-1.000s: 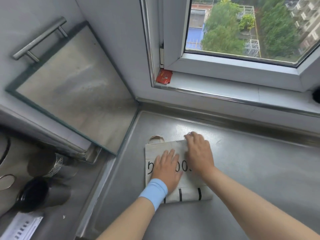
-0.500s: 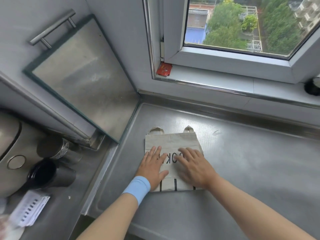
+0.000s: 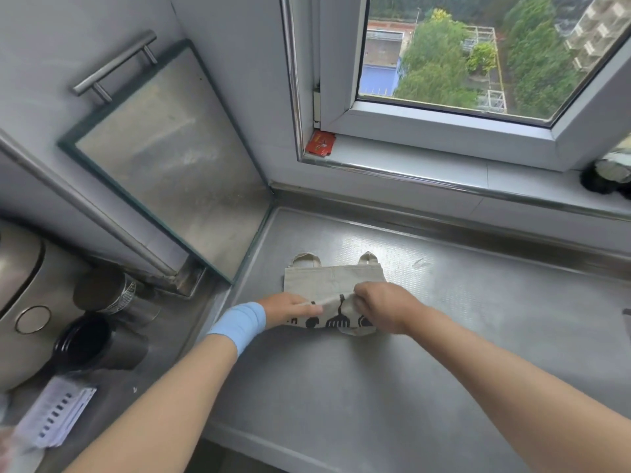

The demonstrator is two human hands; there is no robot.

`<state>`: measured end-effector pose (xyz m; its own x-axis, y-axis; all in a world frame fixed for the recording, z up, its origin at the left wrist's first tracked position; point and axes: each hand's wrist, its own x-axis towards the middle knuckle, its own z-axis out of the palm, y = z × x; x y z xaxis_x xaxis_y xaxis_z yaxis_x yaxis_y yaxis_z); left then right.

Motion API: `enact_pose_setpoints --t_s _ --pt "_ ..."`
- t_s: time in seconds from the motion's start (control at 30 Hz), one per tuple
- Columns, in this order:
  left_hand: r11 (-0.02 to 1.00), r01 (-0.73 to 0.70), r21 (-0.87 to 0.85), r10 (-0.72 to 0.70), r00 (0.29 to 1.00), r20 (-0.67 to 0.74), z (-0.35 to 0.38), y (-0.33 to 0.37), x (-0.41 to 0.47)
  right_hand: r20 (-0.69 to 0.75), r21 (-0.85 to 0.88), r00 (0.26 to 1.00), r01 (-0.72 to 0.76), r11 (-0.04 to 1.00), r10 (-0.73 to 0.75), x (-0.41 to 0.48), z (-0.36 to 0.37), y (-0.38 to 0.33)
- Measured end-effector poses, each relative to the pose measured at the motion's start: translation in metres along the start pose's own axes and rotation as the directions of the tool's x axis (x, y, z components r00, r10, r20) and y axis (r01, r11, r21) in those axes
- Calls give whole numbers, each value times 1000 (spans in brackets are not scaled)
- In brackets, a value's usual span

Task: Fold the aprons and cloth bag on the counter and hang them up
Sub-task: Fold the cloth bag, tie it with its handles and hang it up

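A beige cloth bag (image 3: 321,285) with black print lies on the steel counter (image 3: 444,336), its two handle loops pointing toward the window. The bag's near edge is lifted and turned over toward the handles. My right hand (image 3: 382,307) pinches that raised edge at its right side. My left hand (image 3: 290,310), with a blue wristband, lies at the bag's left side, its fingers tucked into the fold and holding the cloth. No apron is in view.
A metal-framed door with a bar handle (image 3: 112,66) stands at the left. Below it sit two dark cups (image 3: 99,346) and a steel appliance (image 3: 24,302). A red packet (image 3: 320,143) lies on the window sill; a dark object (image 3: 607,172) is at its right end.
Both hands slid from pressing flat on the bag back to its near edge. That edge is now lifted and turning over toward the handles.
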<state>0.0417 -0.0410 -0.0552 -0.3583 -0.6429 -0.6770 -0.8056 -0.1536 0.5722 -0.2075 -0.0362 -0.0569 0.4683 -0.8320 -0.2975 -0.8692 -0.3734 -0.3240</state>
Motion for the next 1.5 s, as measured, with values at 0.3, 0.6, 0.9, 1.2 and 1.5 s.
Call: enact_pose_setpoints --t_s 0.3,0.6,0.9,1.2,1.5 --pt "980 139 -143 -174 946 -272 -17 -22 25 32 0 993 -112 994 112 41 -8 36" --pt "961 270 -67 -246 712 -657 -13 -17 42 -159 -20 959 -241 970 234 81 4 40" --pt "721 6 693 333 874 -354 43 25 86 -355 -377 931 -221 899 80 83 16 27" --pt "707 121 697 266 867 -420 37 -24 84 -119 -150 990 -95 984 78 58 64 40" --pt "723 137 677 294 827 -480 20 -14 58 -177 -315 979 43 948 -103 51 49 25"
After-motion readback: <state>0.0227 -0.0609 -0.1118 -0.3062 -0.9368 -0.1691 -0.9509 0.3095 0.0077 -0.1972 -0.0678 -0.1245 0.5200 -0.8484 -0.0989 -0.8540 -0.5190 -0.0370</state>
